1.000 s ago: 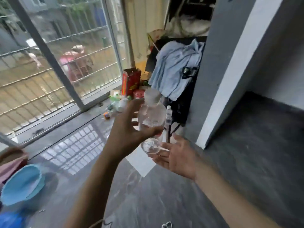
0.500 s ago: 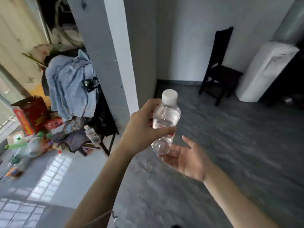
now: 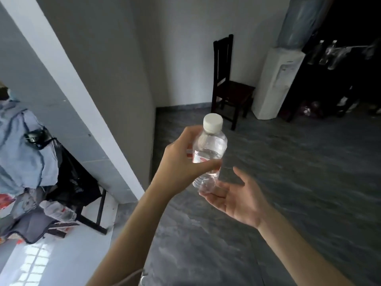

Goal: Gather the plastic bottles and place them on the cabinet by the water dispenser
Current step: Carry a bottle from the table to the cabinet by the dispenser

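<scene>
Left hand point(image 3: 181, 162) holds a clear capped bottle point(image 3: 209, 153) upright at chest height, fingers point(image 3: 208, 165) wrapped round its middle. Right hand point(image 3: 239, 199) sits palm-up just under the bottle's base, fingers spread and holding nothing. Several bottles point(image 3: 325, 53) stand on the dark cabinet point(image 3: 321, 83) beside the water dispenser point(image 3: 276, 83), well apart across the floor. Another bottle point(image 3: 59, 211) lies among clutter at lower left, uncollected. Judgement: task partly done; this bottle awaits carrying and placing, at least one more remains.
</scene>
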